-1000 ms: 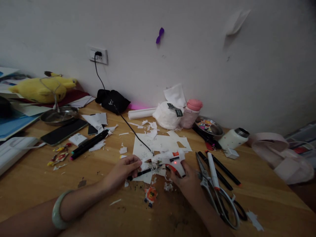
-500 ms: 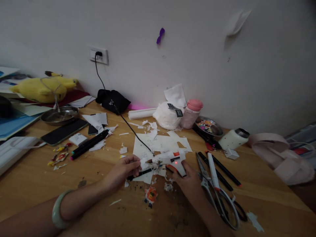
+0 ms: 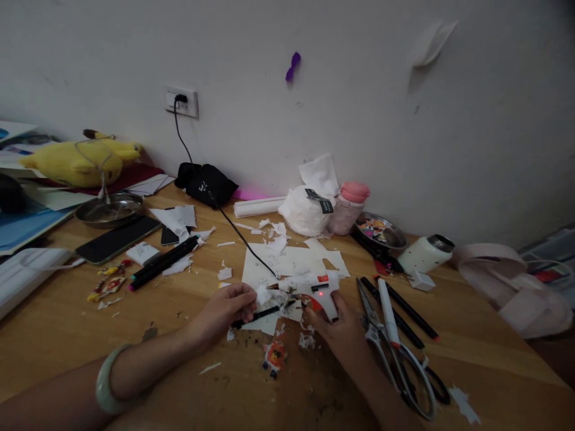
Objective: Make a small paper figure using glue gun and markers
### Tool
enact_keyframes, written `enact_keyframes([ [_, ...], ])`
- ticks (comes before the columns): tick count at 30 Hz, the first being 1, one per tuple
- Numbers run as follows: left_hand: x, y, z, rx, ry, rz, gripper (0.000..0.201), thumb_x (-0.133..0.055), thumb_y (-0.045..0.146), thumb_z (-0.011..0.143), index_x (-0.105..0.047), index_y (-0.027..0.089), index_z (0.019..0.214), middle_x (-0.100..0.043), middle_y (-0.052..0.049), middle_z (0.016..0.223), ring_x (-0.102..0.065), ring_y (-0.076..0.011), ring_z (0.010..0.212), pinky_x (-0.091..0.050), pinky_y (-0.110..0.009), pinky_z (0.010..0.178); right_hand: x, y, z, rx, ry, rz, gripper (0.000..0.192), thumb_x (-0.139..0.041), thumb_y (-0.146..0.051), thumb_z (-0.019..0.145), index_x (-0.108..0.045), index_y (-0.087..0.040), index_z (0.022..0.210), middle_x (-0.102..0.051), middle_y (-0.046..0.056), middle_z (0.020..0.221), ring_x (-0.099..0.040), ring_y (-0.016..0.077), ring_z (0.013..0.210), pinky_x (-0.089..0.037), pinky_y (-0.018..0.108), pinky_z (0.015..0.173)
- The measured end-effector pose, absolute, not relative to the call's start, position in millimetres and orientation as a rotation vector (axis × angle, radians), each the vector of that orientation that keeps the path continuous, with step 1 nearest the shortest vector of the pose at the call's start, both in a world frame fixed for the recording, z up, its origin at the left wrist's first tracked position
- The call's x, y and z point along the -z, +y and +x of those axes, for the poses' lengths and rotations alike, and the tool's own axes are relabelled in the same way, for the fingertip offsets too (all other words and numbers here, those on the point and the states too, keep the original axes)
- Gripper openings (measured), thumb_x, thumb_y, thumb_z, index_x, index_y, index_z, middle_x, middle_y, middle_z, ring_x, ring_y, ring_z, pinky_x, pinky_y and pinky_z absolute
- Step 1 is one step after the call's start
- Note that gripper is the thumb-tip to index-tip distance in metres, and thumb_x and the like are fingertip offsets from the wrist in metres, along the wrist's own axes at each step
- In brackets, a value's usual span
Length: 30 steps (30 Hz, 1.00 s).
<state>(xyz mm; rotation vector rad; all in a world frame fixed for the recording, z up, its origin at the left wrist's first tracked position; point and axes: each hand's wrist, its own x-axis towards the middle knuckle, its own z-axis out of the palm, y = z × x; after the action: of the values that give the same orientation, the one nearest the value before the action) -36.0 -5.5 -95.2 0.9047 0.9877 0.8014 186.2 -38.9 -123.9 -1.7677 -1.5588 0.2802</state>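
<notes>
My right hand (image 3: 344, 332) is closed around the handle of a white hot glue gun (image 3: 330, 284) with a lit red light and an orange trigger. Its metal nozzle points left, toward my left hand (image 3: 231, 308). Thumb and fingers of that hand pinch a small white paper scrap (image 3: 262, 294), partly hidden by the fingertips. Beneath the gun lie a black pen (image 3: 260, 315) and written-on paper sheets (image 3: 296, 261). A small orange and white figure piece (image 3: 275, 354) rests on the table just in front of both hands.
Large scissors (image 3: 380, 335) and several markers (image 3: 406, 308) lie to the right. A black cord (image 3: 245, 239) runs from the gun past a black pouch (image 3: 206, 184) to the wall socket (image 3: 182, 102). Left are markers (image 3: 164, 263), a phone (image 3: 117, 239) and a metal dish (image 3: 110, 211).
The glue gun has shifted slightly left and up, its nozzle now nearer the scrap. My right thumb has moved a little left along with it. My left hand stays nearly in place.
</notes>
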Motion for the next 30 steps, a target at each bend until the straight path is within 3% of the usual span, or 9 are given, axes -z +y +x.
enact_keyframes([
  [4, 98, -4, -37, -0.788, 0.978, 0.923, 0.023, -0.065, 0.034, 0.064, -0.053, 0.014, 0.062, -0.054, 0.003, 0.056, -0.045, -0.0075, 0.048, -0.033, -0.021, 0.051, 121, -39, 186, -0.223, -1.584, -1.818, 0.045, -0.057, -0.049, 0.063, -0.055, -0.011, 0.088, -0.057, 0.006, 0.066, -0.053, 0.0180, 0.058, -0.041, 0.026, 0.055],
  [12, 96, -5, -36, -0.851, 0.965, 0.889, 0.022, -0.066, 0.032, 0.062, -0.053, 0.016, 0.067, -0.053, 0.004, 0.057, -0.045, -0.0079, 0.049, -0.032, -0.020, 0.050, 119, -38, 186, -0.385, -1.513, -1.740, 0.033, -0.057, -0.042, 0.065, -0.052, -0.014, 0.080, -0.051, 0.000, 0.056, -0.046, 0.0131, 0.048, -0.037, 0.023, 0.047],
  [19, 94, -7, -34, -0.937, 0.975, 0.854, 0.019, -0.066, 0.030, 0.061, -0.053, 0.016, 0.065, -0.052, 0.004, 0.055, -0.044, -0.0075, 0.048, -0.033, -0.020, 0.051, 110, -33, 196, -0.503, -1.287, -1.720, 0.048, -0.059, -0.048, 0.063, -0.054, -0.012, 0.095, -0.061, 0.007, 0.076, -0.057, 0.0194, 0.068, -0.045, 0.027, 0.060],
  [24, 93, -7, -34, -0.950, 0.992, 0.835, 0.022, -0.067, 0.031, 0.060, -0.052, 0.015, 0.064, -0.050, 0.004, 0.055, -0.043, -0.0077, 0.048, -0.034, -0.021, 0.051, 110, -27, 212, -0.697, -1.304, -1.805, 0.045, -0.042, -0.052, 0.076, -0.055, -0.013, 0.092, -0.054, 0.000, 0.051, -0.051, 0.0165, 0.044, -0.041, 0.026, 0.046],
  [25, 93, -7, -34, -0.950, 0.995, 0.835, 0.022, -0.067, 0.032, 0.060, -0.052, 0.015, 0.064, -0.050, 0.004, 0.055, -0.043, -0.0077, 0.048, -0.034, -0.020, 0.051, 113, -26, 216, -0.657, -1.353, -1.836, 0.045, -0.041, -0.051, 0.077, -0.056, -0.013, 0.093, -0.057, 0.002, 0.055, -0.055, 0.0184, 0.050, -0.042, 0.028, 0.050],
  [28, 93, -7, -33, -0.949, 0.988, 0.836, 0.022, -0.067, 0.032, 0.061, -0.052, 0.015, 0.065, -0.051, 0.004, 0.056, -0.043, -0.0074, 0.049, -0.033, -0.020, 0.051, 120, -21, 224, -0.478, -1.525, -1.969, 0.045, -0.040, -0.048, 0.078, -0.057, -0.014, 0.103, -0.063, 0.011, 0.093, -0.058, 0.0253, 0.087, -0.043, 0.033, 0.071],
  [30, 93, -7, -33, -0.945, 0.992, 0.844, 0.021, -0.066, 0.031, 0.061, -0.052, 0.016, 0.065, -0.051, 0.004, 0.056, -0.043, -0.0076, 0.049, -0.033, -0.020, 0.051, 123, -20, 227, -0.408, -1.580, -2.101, 0.047, -0.039, -0.047, 0.078, -0.057, -0.014, 0.107, -0.061, 0.013, 0.101, -0.056, 0.0277, 0.093, -0.042, 0.036, 0.073],
])
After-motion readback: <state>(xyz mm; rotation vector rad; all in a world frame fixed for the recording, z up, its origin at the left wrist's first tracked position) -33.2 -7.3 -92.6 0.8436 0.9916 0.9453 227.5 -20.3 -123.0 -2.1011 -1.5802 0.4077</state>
